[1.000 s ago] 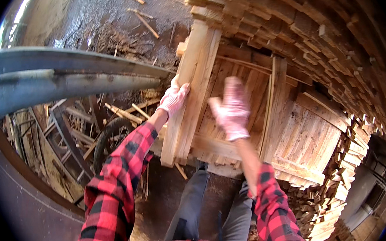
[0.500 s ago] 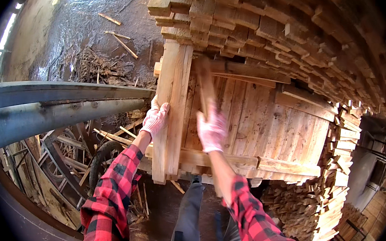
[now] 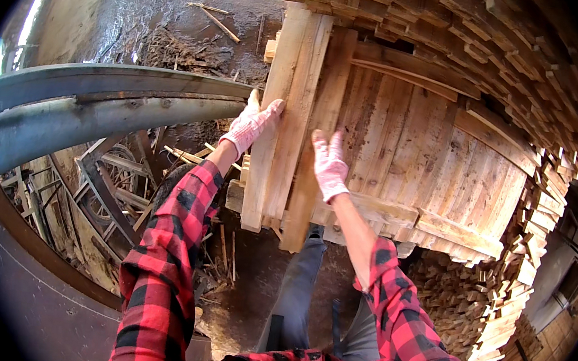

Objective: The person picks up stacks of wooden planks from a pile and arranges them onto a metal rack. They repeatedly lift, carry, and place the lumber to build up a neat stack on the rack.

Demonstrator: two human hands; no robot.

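Observation:
Two pale wooden boards (image 3: 285, 117) lie side by side across the left end of a layer of planks. Against their right side lies a browner board (image 3: 320, 135), slightly slanted, its near end sticking out past theirs. My left hand (image 3: 253, 123), in a pinkish-white glove, rests at the left edge of the pale boards with its fingers stretched out. Close by the browner board's right edge is my right hand (image 3: 330, 163), gloved alike, fingers apart and holding nothing. Whether it touches that board I cannot tell.
Stacked boards (image 3: 416, 12) rise along the far side and curve round to another stack (image 3: 513, 272) at the right. A grey metal beam (image 3: 124, 84) and a pipe (image 3: 100, 117) run in from the left. Scrap wood and metal frames (image 3: 111, 184) lie below them.
The browner board, blurred and upright-slanted in my right hand before, now lies beside the pale boards. My right hand has let go. The whole view has shifted, with the boards higher and further right.

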